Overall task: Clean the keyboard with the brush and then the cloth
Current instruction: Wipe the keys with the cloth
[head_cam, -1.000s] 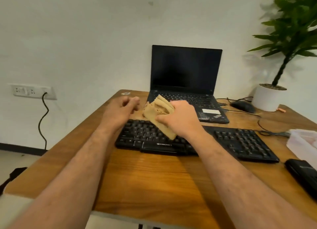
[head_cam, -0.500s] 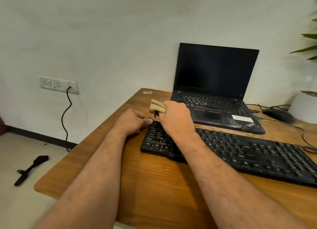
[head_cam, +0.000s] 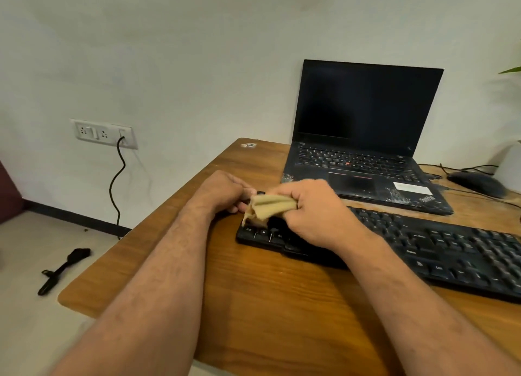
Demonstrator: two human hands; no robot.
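Observation:
A black keyboard (head_cam: 439, 246) lies across the wooden desk (head_cam: 267, 305). My right hand (head_cam: 313, 209) grips a bunched tan cloth (head_cam: 270, 206) and holds it against the keyboard's left end, above the Ctrl and Alt keys. My left hand (head_cam: 222, 192) sits curled at the keyboard's left edge, its fingertips touching the cloth and the keyboard's corner. A black brush (head_cam: 63, 270) lies on the floor to the left of the desk.
An open black laptop (head_cam: 363, 139) stands behind the keyboard. A black mouse (head_cam: 476, 182) with cables sits at the right rear. A wall socket (head_cam: 104, 133) with a black cord is on the left wall. A plant leaf shows at the right edge.
My right hand has carried the cloth leftward to the keyboard's left end and lowered it onto the keys. My left hand has closed in at the corner. The view has swung left.

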